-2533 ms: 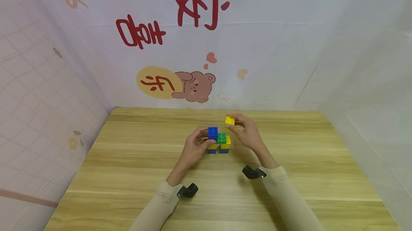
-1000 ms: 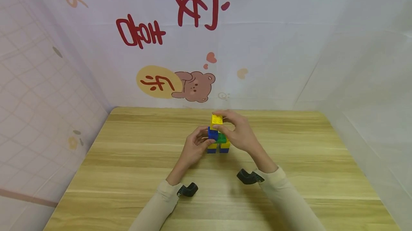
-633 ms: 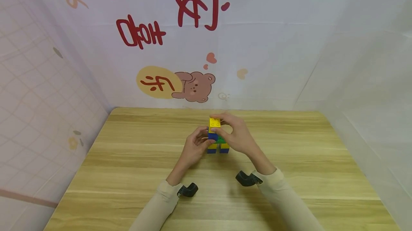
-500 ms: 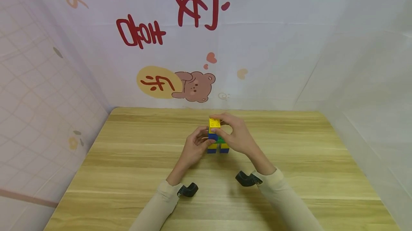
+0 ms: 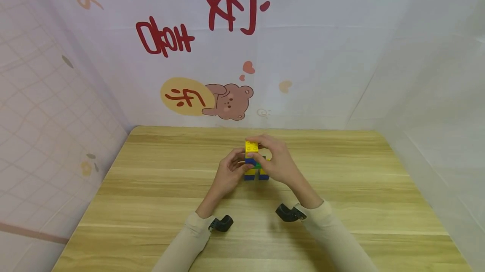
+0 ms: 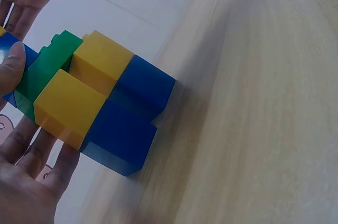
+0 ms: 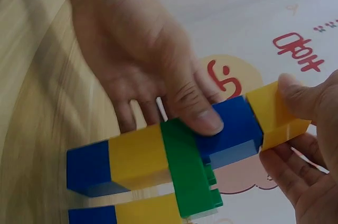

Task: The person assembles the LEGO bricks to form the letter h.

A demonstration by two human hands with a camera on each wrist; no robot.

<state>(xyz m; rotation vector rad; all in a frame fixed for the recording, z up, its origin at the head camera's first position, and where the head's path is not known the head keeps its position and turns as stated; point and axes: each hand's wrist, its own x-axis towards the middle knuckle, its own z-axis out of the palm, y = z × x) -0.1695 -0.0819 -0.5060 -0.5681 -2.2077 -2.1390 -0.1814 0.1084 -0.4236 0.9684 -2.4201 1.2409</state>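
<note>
My right hand (image 5: 279, 161) pinches a yellow building block (image 7: 273, 117) between thumb and fingers. That block sits on top of an upper blue block (image 7: 231, 131), almost flush, with a thin dark line between them in the right wrist view. With thumb on one side and fingers behind, my left hand (image 5: 226, 176) grips the upper blue block. Below it a green block (image 7: 186, 168) spans two legs, each a yellow block (image 6: 71, 109) over a blue block (image 6: 120, 137). In the right wrist view, part of the green block's studs shows beside the upper blue block.
The build stands on a wood-grain table (image 5: 170, 204), toward its back half. Behind it rises a white backdrop (image 5: 322, 61) with red characters and a cartoon bear (image 5: 231, 103). Black wrist mounts (image 5: 289, 213) stick out from both cuffs.
My right hand has brought the yellow block leftward from beside the build, then down onto the upper blue block, lowering slightly more since half a second ago. The left hand stays in place.
</note>
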